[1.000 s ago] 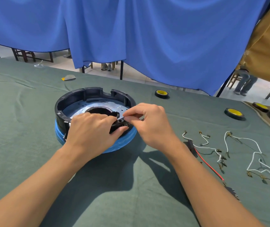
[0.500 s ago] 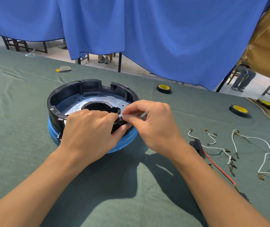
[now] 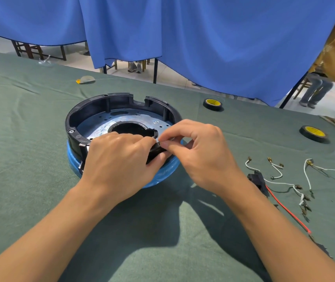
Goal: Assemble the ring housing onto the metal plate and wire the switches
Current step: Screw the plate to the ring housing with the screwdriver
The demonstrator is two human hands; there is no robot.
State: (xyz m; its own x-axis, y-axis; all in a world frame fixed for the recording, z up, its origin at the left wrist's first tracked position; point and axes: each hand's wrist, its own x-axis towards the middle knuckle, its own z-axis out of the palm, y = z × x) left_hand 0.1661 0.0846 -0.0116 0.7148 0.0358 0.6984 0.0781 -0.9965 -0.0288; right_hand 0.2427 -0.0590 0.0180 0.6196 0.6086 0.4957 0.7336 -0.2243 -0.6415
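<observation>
The ring housing sits on the metal plate, both stacked on a blue base on the green tabletop. Everything now turns on one spot: the near-right stretch of the ring's rim, at about 4 o'clock on the ring. Both hands meet there on a small black part. The left hand comes in from 7 o'clock, and its grip is closed, fingers curled over the rim and round the part's lower side. The right hand comes in from 4 o'clock and pinches the part's upper end between thumb and forefinger. Whether anything smaller lies between those fingertips is too fine to tell. The part's long axis appears to run along the rim, slanting from lower left to upper right, so seating it probably means pressing it inward, towards the plate's central hole at 10 o'clock from the pinch. The loose white wires and a black switch lie well apart at 3 o'clock of the ring, so the right hand is the nearer one to fetch them.
</observation>
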